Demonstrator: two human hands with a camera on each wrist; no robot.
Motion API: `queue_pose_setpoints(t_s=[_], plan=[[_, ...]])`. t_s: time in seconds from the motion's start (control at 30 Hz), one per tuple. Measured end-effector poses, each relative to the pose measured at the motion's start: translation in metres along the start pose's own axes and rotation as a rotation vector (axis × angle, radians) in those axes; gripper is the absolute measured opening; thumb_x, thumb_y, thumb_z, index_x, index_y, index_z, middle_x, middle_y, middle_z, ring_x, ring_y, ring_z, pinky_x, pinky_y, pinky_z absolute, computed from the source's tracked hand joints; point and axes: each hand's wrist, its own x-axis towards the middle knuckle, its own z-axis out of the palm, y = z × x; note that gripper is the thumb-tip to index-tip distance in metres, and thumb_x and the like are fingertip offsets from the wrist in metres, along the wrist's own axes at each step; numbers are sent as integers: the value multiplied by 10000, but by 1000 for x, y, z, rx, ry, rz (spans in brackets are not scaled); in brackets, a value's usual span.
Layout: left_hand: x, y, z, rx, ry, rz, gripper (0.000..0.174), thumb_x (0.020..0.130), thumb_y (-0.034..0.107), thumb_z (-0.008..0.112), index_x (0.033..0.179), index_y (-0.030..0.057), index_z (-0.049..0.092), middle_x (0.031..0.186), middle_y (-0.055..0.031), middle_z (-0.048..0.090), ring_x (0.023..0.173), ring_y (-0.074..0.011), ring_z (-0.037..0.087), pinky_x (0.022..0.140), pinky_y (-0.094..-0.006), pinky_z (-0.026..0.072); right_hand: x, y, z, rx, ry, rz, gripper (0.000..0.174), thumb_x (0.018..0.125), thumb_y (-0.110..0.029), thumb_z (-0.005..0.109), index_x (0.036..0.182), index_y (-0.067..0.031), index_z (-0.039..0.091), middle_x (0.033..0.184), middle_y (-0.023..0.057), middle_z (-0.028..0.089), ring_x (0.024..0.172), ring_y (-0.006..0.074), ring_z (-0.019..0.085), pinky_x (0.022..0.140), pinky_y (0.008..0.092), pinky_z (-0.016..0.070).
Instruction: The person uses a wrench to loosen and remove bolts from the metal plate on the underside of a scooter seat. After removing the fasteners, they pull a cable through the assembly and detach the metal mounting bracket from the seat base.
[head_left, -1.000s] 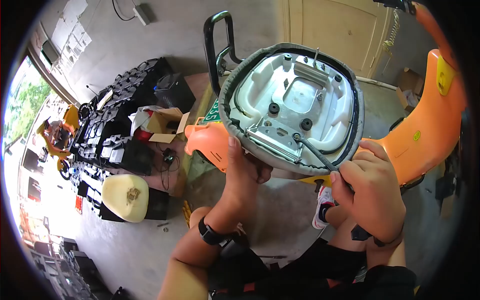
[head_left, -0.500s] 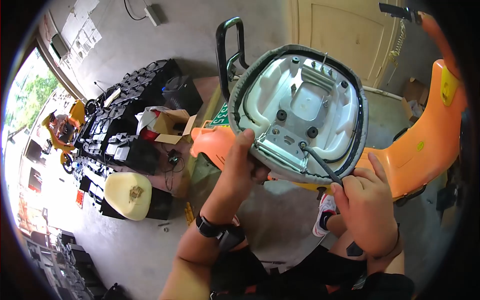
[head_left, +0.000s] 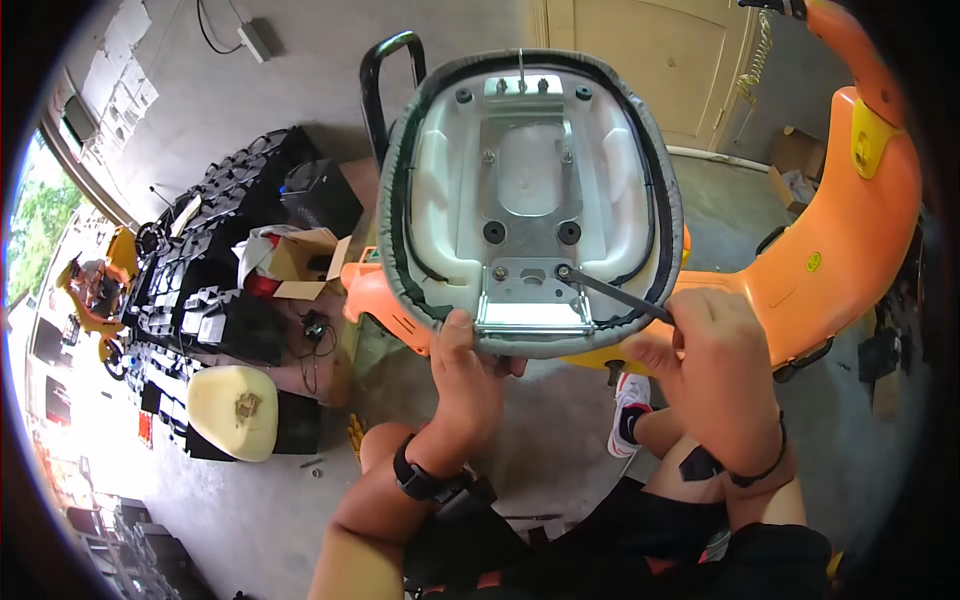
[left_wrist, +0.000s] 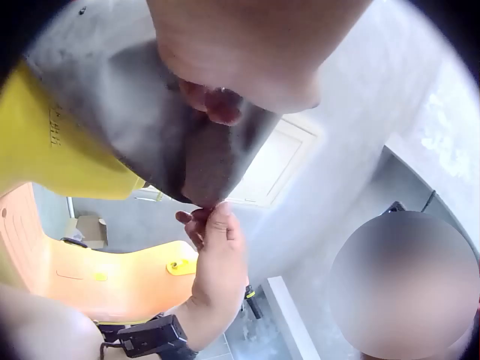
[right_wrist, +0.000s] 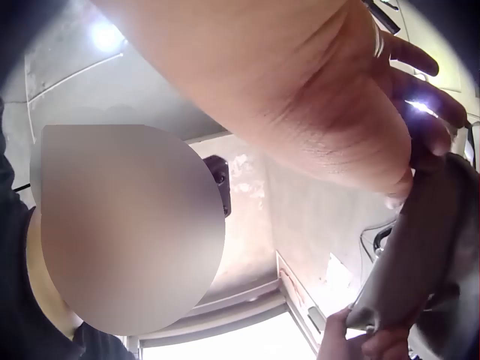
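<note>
Where the left hand (head_left: 468, 385) grips — near edge of the upturned seat (head_left: 530, 180).

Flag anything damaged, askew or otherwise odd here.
Cream foam pad, at left by the black box: its smooth face has a rough brown patch that looks torn or worn; cause not visible. Also a small loose part on the floor near it. Nothing plainly broken on the upturned seat.
</note>
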Motion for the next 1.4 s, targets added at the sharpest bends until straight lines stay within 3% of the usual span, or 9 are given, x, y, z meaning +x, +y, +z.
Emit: queue_pose_setpoints(t_s=[0.1,0.37,0.63,0.8,0.87,0.97,1.03,1.2,1.4], plan=[[-4,-12,6,-45,130,-13,545,1020,526,391,1175,56,620,985,-89,731,737,-218,683,570,-327,496,-7,-14,2,-93,31,16,524,843,-513,756,747,-53,523,649,120,541,627,341,561,599,441,449],[-14,-12,19,-9,92,22,584,1033,544,330,1115,55,639,881,-94,717,655,-224,661,566,-339,498,-9,-16,0,-153,95,62,514,845,-536,758,789,-70,549,605,89,554,540,310,579,522,407,446],[-15,-11,27,25,82,68,587,1027,571,331,1088,68,628,854,-73,698,653,-204,646,552,-332,475,-14,-28,7,-70,179,77,576,951,-473,690,1240,10,569,624,49,555,535,283,567,522,394,435],[-11,-18,38,-200,315,74,595,1011,610,361,1140,84,608,868,-71,695,641,-193,633,545,-322,466,-19,-31,16,-51,224,-80,414,951,-331,720,1203,-25,599,619,50,567,526,278,563,512,403,427],[-13,-14,32,-109,220,94,620,1007,631,368,1149,78,608,868,-77,695,630,-192,629,535,-318,459,-16,-25,12,-22,227,-133,358,949,-277,725,1191,-41,608,606,49,563,527,277,567,510,407,428],[-14,-3,25,49,103,115,688,994,687,376,1154,61,611,866,-89,698,606,-190,621,514,-308,444,-8,-15,1,233,125,-53,218,978,-202,687,1120,-56,608,575,51,559,498,254,568,504,385,422],[-14,1,23,121,82,115,731,984,721,378,1151,50,615,865,-95,699,593,-189,616,503,-303,435,-4,-11,-3,639,-30,199,138,1008,-161,636,1073,-52,582,560,56,565,467,227,570,488,365,408],[-13,-1,17,171,26,86,812,963,783,365,1171,34,598,856,-109,703,566,-196,605,502,-310,445,-11,-11,12,611,75,164,69,1020,-63,589,1080,-36,568,572,44,527,443,190,513,479,312,392],[-11,1,22,205,55,147,750,1012,719,340,1157,28,594,854,-114,705,550,-186,601,490,-301,443,-13,-5,22,517,216,72,139,987,-3,608,1123,-15,582,668,98,580,487,219,553,498,350,422]])
